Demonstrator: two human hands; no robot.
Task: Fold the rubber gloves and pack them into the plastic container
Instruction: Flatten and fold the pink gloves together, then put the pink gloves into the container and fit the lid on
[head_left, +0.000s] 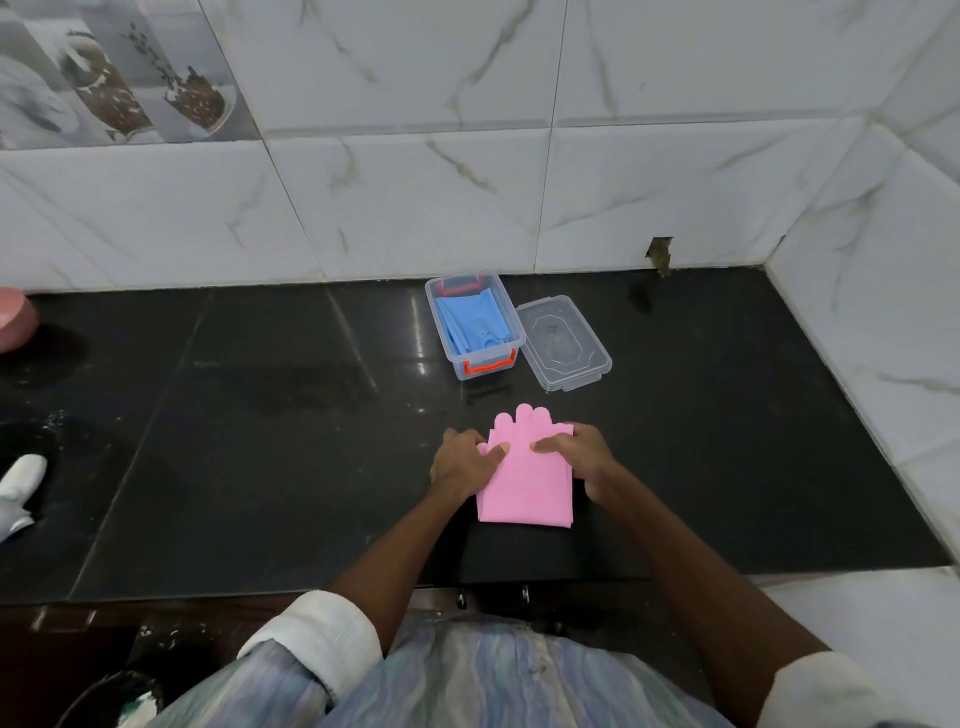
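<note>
The pink gloves (524, 475) lie flat on the dark surface (260, 441), near the front edge, with the fingers pointing to the plastic container (470, 325). The left hand (462, 462) and the right hand (582, 452) each pinch one side edge, so both grips hold the gloves. The folding step seems in progress. Blue gloves (472, 322) are already packed; the lid (563, 343) lies beside. Next, a fold across is probably needed to fit inside.
</note>
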